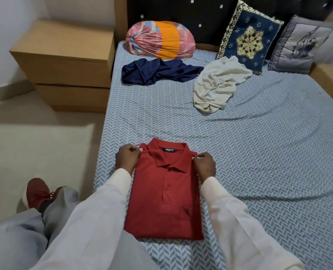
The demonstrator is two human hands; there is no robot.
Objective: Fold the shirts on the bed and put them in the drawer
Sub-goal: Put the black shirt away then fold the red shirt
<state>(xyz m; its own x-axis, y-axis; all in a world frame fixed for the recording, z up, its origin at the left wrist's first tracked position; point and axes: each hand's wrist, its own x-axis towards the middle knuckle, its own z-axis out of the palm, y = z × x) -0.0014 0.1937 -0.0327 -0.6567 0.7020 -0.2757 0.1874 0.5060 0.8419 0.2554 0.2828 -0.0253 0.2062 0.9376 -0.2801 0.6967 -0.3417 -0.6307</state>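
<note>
A red polo shirt (163, 193) lies folded into a neat rectangle on the bed (259, 152), collar at the far end. My left hand (127, 155) pinches its left shoulder beside the collar. My right hand (204, 164) pinches the right shoulder. Farther up the bed, a dark blue shirt (157, 72) lies crumpled on the left and a cream shirt (218, 84) lies crumpled to its right. A brown drawer unit (68, 61) with two closed drawers stands on the floor left of the bed's head.
A pink and orange bolster (159, 38), a blue embroidered cushion (249, 38) and a grey cushion (300, 43) lean against the dark headboard. My knee and a red shoe (38, 193) are at the lower left over the floor.
</note>
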